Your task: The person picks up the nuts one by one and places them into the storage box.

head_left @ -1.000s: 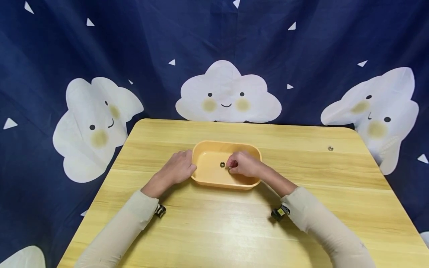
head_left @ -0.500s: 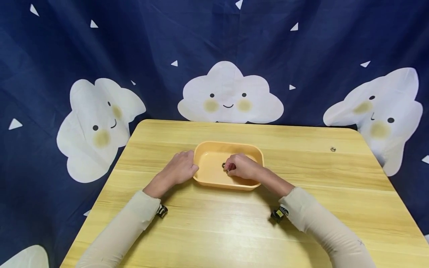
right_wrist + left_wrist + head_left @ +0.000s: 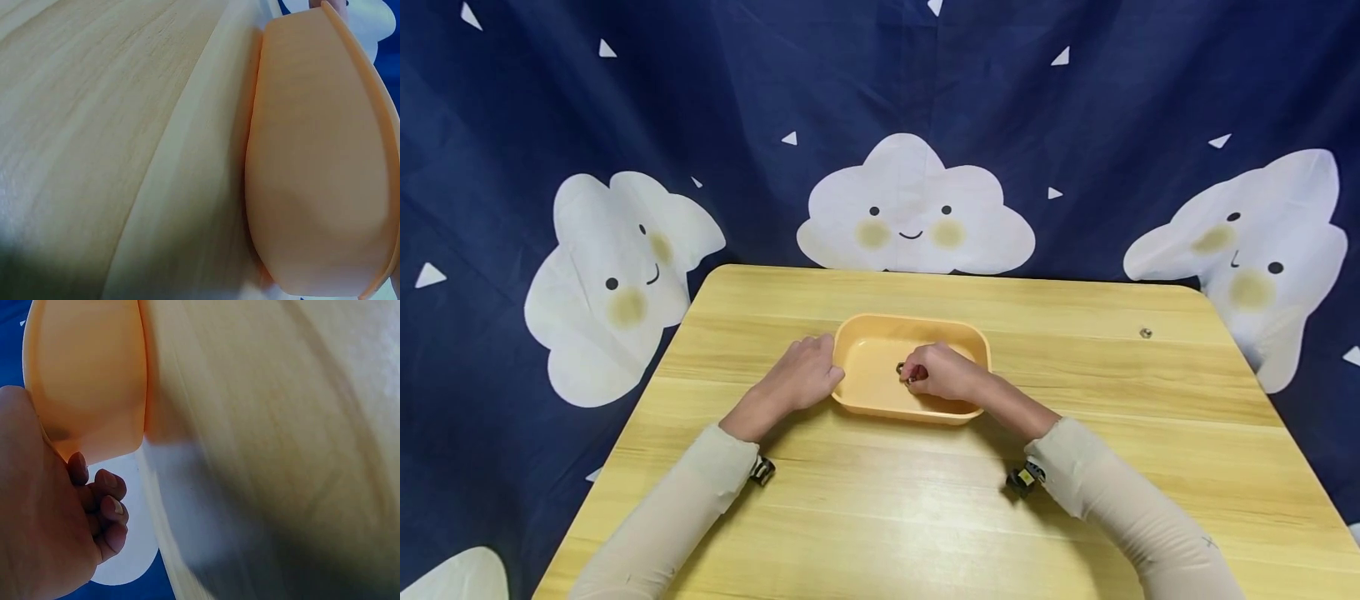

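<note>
A shallow light-orange plastic box (image 3: 872,400) stands on the table in the head view. My left hand (image 3: 802,375) grips its left end; in the left wrist view that hand (image 3: 44,506) has its thumb side at the rim and its fingers curled outside. Inside the box, the fingers of my right hand (image 3: 946,372) pinch a small metal nut (image 3: 911,382), mostly hidden by the fingertips. Another dark metal nut (image 3: 900,367) lies on the box floor right beside those fingertips. In the right wrist view the box's outer wall (image 3: 319,162) hides the right hand's work.
One more small metal nut (image 3: 1146,333) lies on the wooden table (image 3: 895,500) at the far right. A dark blue curtain (image 3: 737,100) with white clouds hangs behind the table's back edge.
The right hand has moved slightly left inside the box, bringing the pinched nut close to the one on the floor. The left hand keeps its grip. The whole head view has shifted a little.
</note>
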The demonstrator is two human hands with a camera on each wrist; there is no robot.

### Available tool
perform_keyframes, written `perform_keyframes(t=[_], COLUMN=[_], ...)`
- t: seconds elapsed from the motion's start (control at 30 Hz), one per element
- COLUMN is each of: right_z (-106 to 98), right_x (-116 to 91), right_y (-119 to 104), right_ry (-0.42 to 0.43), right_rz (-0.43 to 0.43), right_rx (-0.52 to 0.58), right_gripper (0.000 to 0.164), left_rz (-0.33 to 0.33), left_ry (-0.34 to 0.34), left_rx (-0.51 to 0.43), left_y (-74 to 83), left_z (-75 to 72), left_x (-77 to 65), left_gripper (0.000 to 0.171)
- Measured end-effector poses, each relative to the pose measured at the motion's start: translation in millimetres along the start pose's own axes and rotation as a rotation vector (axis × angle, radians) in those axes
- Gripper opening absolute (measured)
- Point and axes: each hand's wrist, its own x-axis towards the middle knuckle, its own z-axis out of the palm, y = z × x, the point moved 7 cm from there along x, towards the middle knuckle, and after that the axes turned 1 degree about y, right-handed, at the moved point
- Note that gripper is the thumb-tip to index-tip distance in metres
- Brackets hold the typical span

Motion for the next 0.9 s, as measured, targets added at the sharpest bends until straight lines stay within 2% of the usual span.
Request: perform_keyframes(t=[0.43, 0.9], right_z=[-1.3, -1.0], right_x=[0.5, -0.3], right_y=[-4.0, -3.9], right_ry=[0.012, 0.021], right_rz=[-0.029, -0.024], right_rx=[-0.033, -0.048], right_gripper=[0.011, 0.011], left_rz=[0.003, 0.013], left_ry=[-0.001, 0.003], left_rx=[0.02, 0.036], left_y=[1.2, 0.4], left_z=[-2.2, 0.3], left_x=[-1.5, -0.2], left_gripper=[0.022, 0.019])
